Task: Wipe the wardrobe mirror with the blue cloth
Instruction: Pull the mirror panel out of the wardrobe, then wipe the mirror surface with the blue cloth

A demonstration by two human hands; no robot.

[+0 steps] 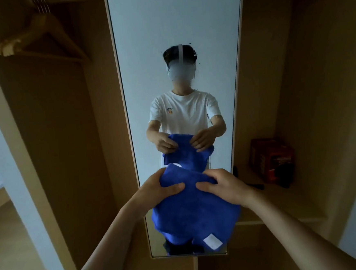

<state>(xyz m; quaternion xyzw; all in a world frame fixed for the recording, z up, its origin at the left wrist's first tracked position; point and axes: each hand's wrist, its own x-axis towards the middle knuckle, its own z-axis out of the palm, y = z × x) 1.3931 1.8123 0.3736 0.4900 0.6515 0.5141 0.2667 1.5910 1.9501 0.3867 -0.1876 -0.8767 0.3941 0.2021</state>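
Your fingers (174,187) pinch the top fold of the blue cloth (196,216), thumbs on its near face, almost tip to tip, as left hand (161,186) and right hand (222,184) hold it up before the lower part of the wardrobe mirror (175,28) (contact with the glass cannot be told). The cloth hangs bunched, label corner down. By the look of it, wiping has yet to begin, with dark specks visible higher on the glass.
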